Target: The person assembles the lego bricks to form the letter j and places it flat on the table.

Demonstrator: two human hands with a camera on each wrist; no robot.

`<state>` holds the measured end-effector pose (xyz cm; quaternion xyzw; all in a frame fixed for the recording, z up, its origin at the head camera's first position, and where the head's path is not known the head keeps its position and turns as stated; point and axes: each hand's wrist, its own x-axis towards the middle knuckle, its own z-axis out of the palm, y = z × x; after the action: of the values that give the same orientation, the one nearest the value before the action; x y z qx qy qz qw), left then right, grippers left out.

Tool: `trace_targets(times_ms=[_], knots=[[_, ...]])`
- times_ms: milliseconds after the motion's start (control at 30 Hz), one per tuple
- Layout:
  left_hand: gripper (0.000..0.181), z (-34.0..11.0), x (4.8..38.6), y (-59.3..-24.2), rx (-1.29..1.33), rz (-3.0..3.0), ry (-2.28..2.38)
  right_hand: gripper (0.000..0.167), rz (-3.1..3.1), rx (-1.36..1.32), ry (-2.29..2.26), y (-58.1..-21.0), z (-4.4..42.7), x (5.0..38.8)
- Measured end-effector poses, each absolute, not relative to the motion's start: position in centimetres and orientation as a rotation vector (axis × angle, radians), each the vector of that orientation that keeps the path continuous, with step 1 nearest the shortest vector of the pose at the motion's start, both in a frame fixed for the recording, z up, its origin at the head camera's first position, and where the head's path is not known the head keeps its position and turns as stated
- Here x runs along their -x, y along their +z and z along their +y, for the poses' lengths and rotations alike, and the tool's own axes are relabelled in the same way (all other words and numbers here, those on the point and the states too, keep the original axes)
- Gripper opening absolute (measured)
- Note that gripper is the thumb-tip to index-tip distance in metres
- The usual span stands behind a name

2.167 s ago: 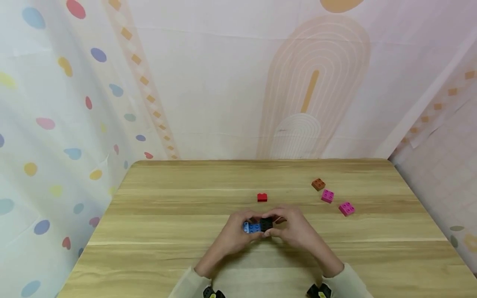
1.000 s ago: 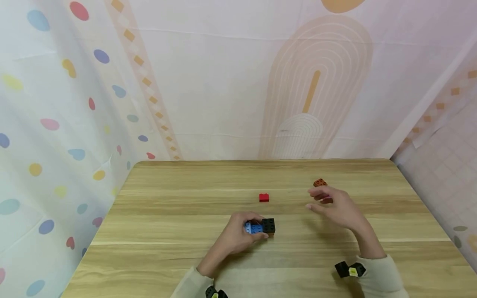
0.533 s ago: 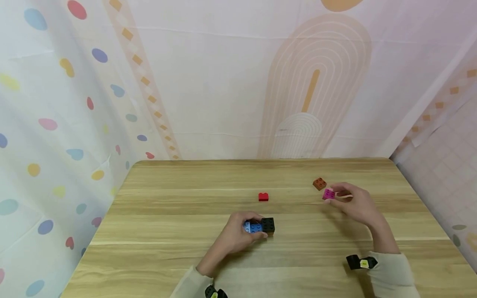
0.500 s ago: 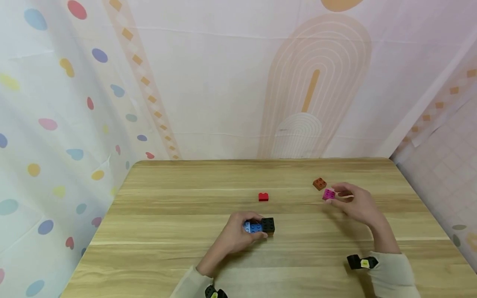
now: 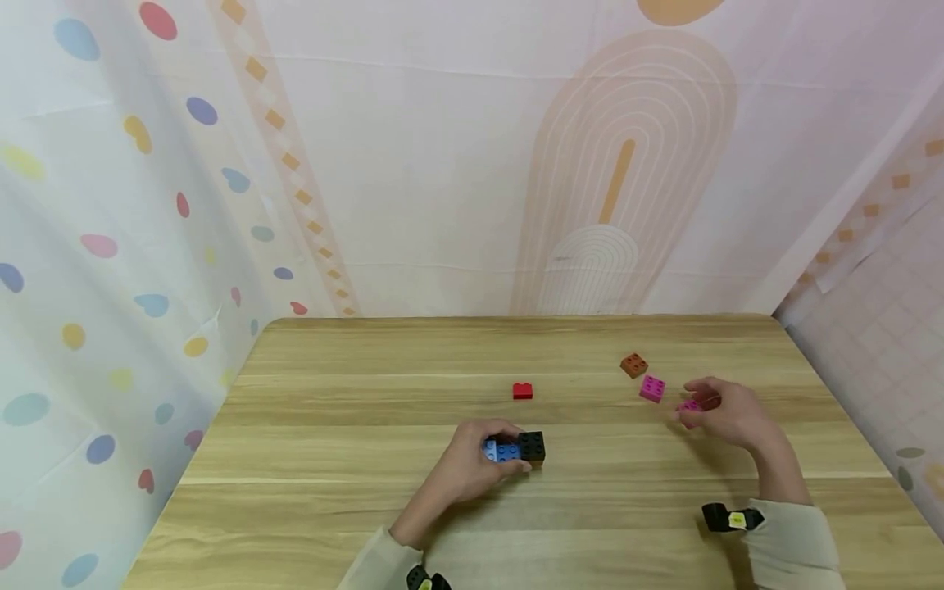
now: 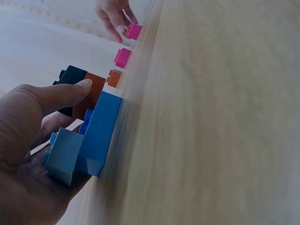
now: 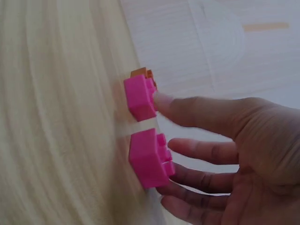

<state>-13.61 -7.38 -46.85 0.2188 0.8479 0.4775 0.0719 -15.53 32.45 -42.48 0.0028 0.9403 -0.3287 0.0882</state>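
Note:
My left hand (image 5: 472,463) grips a joined stack of toy building bricks. In the left wrist view it has a long blue brick (image 6: 101,133) at the base, a light blue brick (image 6: 64,157) at one end, and a brown brick (image 6: 90,98) topped by a black brick (image 6: 70,77) at the other. The thumb lies across the brown brick. My right hand (image 5: 730,414) is at the nearer pink brick (image 7: 150,159), fingers spread over and beside its studs, not closed on it. Its thumb tip is before the farther pink brick (image 7: 139,97).
An orange-brown brick (image 5: 633,365) lies behind the farther pink brick. A small red brick (image 5: 522,392) sits beyond the stack, near the middle of the wooden table (image 5: 354,393). A patterned cloth (image 5: 413,188) hangs along the table's back edge.
My right hand left the stack, went over to the farther pink brick, then moved right to the nearer one. The left hand keeps holding the stack in nearly the same place.

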Motion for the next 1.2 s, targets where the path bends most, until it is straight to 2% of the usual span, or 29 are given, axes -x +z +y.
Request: trace_targets(times_ms=[200,833,1200], knots=[[0.030,-7.4,13.6,-46.9,-0.651,2.541,1.439,0.063,2.784,-0.058,-0.944,-42.9,32.9,15.6],[0.031,-7.4,13.7,-46.9,-0.654,2.541,1.446,0.042,2.821,0.024,-0.996,-43.6,32.8,15.7],[0.030,-7.4,13.6,-46.9,-0.653,2.539,1.455,0.045,2.826,0.086,-1.092,-43.5,31.7,15.9]])
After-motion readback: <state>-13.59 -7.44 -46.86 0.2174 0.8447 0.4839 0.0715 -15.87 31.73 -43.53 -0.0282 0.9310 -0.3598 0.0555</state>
